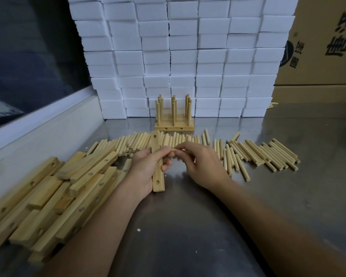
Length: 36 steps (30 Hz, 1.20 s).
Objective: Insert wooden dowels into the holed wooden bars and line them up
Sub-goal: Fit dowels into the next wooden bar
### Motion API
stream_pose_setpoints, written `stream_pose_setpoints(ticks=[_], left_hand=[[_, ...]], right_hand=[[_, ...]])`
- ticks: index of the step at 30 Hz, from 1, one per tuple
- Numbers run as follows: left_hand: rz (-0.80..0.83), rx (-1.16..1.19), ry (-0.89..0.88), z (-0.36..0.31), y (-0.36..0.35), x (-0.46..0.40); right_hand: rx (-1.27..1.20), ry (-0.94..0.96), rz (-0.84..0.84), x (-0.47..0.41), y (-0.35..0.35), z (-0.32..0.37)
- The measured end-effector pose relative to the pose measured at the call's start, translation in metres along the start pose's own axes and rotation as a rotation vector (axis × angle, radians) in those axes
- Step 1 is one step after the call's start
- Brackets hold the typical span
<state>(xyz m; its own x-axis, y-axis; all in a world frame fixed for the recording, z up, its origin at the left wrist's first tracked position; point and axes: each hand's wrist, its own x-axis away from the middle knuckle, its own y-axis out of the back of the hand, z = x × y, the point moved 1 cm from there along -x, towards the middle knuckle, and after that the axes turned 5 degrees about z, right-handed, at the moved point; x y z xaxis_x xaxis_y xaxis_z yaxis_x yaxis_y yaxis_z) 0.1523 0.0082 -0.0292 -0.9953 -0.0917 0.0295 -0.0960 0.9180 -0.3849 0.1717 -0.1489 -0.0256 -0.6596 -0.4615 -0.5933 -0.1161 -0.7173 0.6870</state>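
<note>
My left hand (148, 168) grips a holed wooden bar (158, 180) that points away from me, with one hole showing near its close end. My right hand (200, 160) pinches a short wooden dowel (175, 149) whose tip meets the bar's middle, at my left fingers. Behind my hands a long row of loose dowels (258, 154) lies across the metal table. Further back, several finished bars (174, 124) stand side by side with dowels upright in them. A heap of empty holed bars (58, 192) lies at my left.
A wall of stacked white foam blocks (184, 56) stands just behind the finished bars. Cardboard boxes (324, 47) fill the back right corner. A white window sill (38, 132) and dark glass run along the left. The steel tabletop (188, 226) reaches to the near edge.
</note>
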Motion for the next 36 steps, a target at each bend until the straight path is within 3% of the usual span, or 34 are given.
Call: stream_pose_setpoints(ticks=[3,9,19,26,36], left_hand=[[-0.002,-0.002,-0.022,0.002,0.001,-0.001],[0.027,-0.138,-0.058,0.004,-0.002,0.001],[0.059,-0.047,0.008,-0.003,-0.004,0.006],[0.114,-0.103,-0.012,-0.002,-0.004,0.007],[0.197,-0.161,-0.056,0.002,-0.003,0.006]], right_hand=[[0.030,-0.024,0.013,0.000,-0.001,0.000],[-0.078,-0.159,-0.137,0.000,0.000,-0.001],[-0.152,-0.376,-0.310,0.000,0.003,-0.012],[-0.160,-0.313,-0.310,0.000,0.003,-0.010],[-0.018,-0.032,-0.286,0.000,0.001,0.000]])
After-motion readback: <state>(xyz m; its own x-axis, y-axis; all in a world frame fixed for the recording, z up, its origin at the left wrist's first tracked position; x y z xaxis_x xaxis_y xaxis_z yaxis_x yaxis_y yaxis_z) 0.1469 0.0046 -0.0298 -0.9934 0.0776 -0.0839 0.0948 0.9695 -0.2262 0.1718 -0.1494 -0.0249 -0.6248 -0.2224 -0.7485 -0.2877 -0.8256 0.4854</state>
